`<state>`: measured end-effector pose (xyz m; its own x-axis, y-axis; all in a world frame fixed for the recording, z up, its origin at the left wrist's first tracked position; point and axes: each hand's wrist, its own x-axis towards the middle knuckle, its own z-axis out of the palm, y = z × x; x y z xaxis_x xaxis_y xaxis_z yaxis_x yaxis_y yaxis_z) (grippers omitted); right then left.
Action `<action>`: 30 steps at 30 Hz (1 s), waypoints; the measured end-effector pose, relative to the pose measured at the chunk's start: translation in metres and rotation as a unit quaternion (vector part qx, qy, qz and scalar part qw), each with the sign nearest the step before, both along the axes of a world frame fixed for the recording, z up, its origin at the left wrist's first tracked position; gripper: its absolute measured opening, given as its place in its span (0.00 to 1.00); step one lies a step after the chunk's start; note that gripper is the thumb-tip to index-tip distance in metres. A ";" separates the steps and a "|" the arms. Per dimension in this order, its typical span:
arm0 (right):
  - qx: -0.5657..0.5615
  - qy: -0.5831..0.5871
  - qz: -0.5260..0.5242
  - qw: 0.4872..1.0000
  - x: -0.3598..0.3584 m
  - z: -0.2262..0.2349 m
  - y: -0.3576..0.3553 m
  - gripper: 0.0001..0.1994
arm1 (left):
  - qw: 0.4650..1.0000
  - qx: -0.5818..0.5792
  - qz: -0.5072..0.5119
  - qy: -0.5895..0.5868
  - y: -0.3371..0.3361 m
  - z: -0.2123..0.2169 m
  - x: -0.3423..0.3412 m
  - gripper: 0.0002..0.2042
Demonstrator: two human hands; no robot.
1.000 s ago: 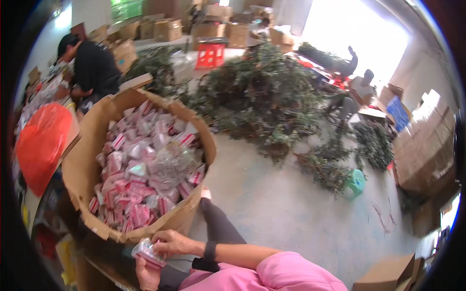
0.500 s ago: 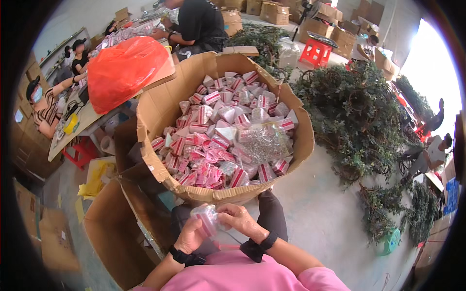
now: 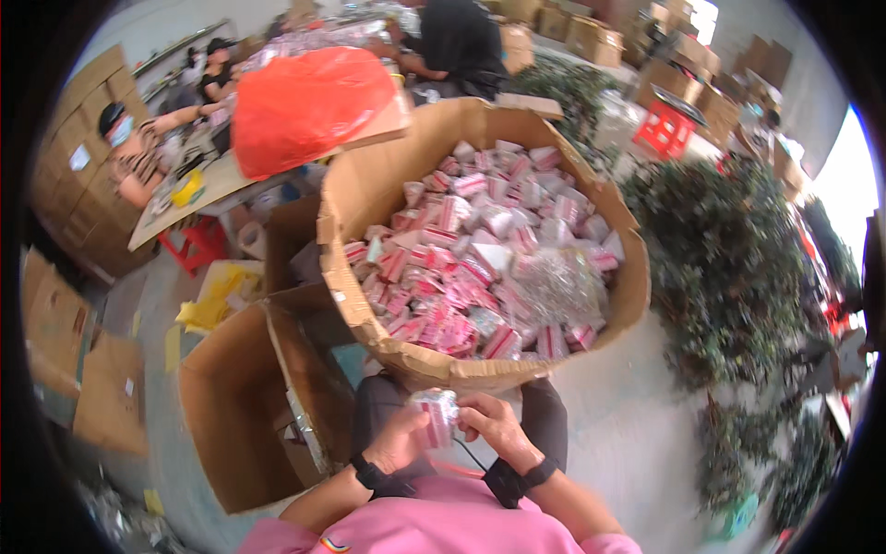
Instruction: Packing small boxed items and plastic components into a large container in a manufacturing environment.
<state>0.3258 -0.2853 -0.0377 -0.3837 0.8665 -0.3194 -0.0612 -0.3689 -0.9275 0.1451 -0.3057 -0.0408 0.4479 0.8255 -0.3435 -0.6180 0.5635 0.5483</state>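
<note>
My left hand (image 3: 399, 440) and my right hand (image 3: 496, 427) together hold a small clear-wrapped pink and white packet (image 3: 436, 413) just above my lap. Both wrists wear black bands. Directly beyond my hands stands a big open cardboard box (image 3: 369, 185), filled with several similar pink and white packets (image 3: 471, 268) and a crumpled clear plastic bag (image 3: 554, 286). My knees in dark trousers press against the box's near wall.
An empty open carton (image 3: 235, 406) lies at my left. A red plastic bag (image 3: 309, 102) rests on a table behind the box, where other people sit working. Green artificial foliage (image 3: 729, 268) is piled on the floor to the right. Stacked cartons line the back.
My view has swung right, so the big box now sits centred ahead. My hands stay on the packet, which now sits upright between my fingers.
</note>
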 end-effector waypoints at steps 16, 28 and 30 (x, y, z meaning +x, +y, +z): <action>-0.040 0.024 -0.018 0.999 0.001 -0.020 -0.007 0.14 | 0.999 0.047 -0.012 -0.006 -0.008 -0.011 -0.002 0.27; -0.080 0.028 -0.043 0.995 0.007 -0.038 -0.001 0.13 | 0.928 0.318 0.191 0.034 0.105 0.131 -0.093 0.27; -0.085 0.020 -0.074 0.993 0.004 -0.031 -0.005 0.09 | 0.906 0.357 0.227 0.033 0.124 0.171 -0.116 0.26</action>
<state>0.3297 -0.2904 -0.0685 -0.2719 0.8489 -0.4533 -0.1612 -0.5046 -0.8482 0.0296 -0.1820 0.1302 0.0056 0.9415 0.3369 -0.6492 -0.2528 0.7174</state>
